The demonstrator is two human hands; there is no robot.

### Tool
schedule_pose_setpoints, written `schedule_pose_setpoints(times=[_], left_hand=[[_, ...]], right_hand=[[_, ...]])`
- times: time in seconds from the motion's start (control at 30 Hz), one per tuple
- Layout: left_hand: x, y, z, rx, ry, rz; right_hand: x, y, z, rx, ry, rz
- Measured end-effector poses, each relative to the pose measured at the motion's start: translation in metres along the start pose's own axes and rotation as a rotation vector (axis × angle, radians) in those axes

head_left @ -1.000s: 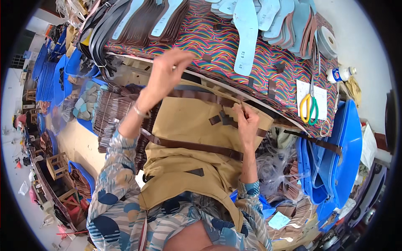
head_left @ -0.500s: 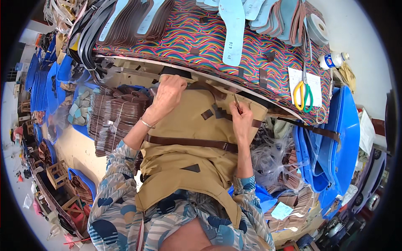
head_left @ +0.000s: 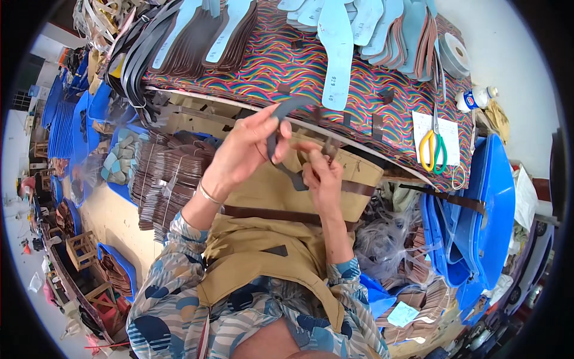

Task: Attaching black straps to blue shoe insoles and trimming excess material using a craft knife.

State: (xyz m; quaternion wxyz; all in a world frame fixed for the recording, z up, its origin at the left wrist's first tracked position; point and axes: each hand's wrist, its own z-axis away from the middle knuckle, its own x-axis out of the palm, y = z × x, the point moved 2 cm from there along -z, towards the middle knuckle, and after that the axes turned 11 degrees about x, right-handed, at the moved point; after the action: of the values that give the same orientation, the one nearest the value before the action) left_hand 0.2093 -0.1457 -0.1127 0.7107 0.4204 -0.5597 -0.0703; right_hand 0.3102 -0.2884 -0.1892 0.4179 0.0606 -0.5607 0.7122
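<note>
My left hand (head_left: 244, 146) is raised over my lap, thumb and fingers closed on a dark grey strap (head_left: 289, 106). The strap bends in a loop, one end above the fingers and the other hanging toward my right hand. My right hand (head_left: 323, 175) is closed around a small, thin metal tool (head_left: 328, 147); its tip is blurred, and I cannot make out its exact kind. Under both hands lies a tan apron (head_left: 257, 185) crossed by a brown strap (head_left: 272, 213).
Beyond my hands a table with a wavy-patterned cover (head_left: 263, 78) bears light blue insole-shaped pieces (head_left: 338, 54), scissors (head_left: 435, 140), a bottle (head_left: 476, 99) and a white roll (head_left: 455, 55). Bundled brown pieces (head_left: 173, 173) are at left, blue bins (head_left: 472, 209) at right.
My left hand has come up and right from the apron's edge, now with the dark strap in it. The right hand has moved left and slightly down, close to the left.
</note>
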Motion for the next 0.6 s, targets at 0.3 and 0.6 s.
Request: schedule_pose_setpoints(times=[0.3,0.6], left_hand=[[0.030,-0.056,0.023,-0.166,-0.113,-0.271],[0.021,-0.036,-0.076,0.243,0.064,-0.579]], right_hand=[[0.006,-0.070,0.002,-0.376,0.104,-0.077],[-0.044,-0.127,0.069,-0.600,0.317,-0.207]])
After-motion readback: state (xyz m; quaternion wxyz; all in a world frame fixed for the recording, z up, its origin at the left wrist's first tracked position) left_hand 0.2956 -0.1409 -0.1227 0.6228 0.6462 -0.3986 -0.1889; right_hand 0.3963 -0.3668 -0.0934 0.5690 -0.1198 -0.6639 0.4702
